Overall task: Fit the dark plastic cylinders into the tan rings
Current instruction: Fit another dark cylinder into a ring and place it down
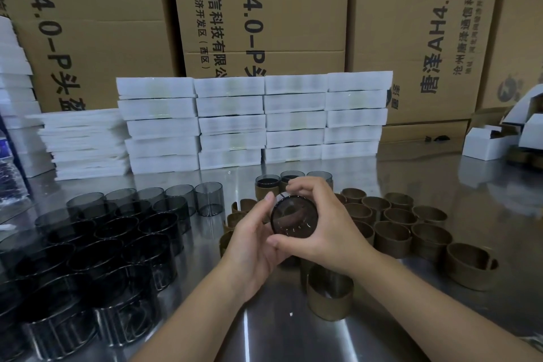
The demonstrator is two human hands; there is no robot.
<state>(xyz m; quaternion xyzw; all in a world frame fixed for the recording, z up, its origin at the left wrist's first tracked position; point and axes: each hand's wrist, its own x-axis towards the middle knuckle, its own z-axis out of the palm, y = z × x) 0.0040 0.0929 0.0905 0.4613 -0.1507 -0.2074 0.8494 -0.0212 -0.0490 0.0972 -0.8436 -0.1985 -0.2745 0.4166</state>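
Observation:
At the centre, above the steel table (293,338), a dark translucent cylinder (293,219) faces me with its open end. My right hand (323,223) curls round it from the right and behind, thumb underneath. My left hand (252,238) holds its left edge, thumb up along the rim. Whether a tan ring sits round it is hidden by the fingers. Several loose dark cylinders (117,232) stand at the left. Several tan split rings (396,220) stand at the right. A cylinder fitted in a tan ring (330,292) stands under my right wrist; more fitted ones (267,185) stand behind my hands.
Stacks of white flat boxes (252,120) form a wall across the back of the table, with more at the far left (17,91). Large printed cardboard cartons (264,9) rise behind them. Open white boxes (487,141) sit at the back right.

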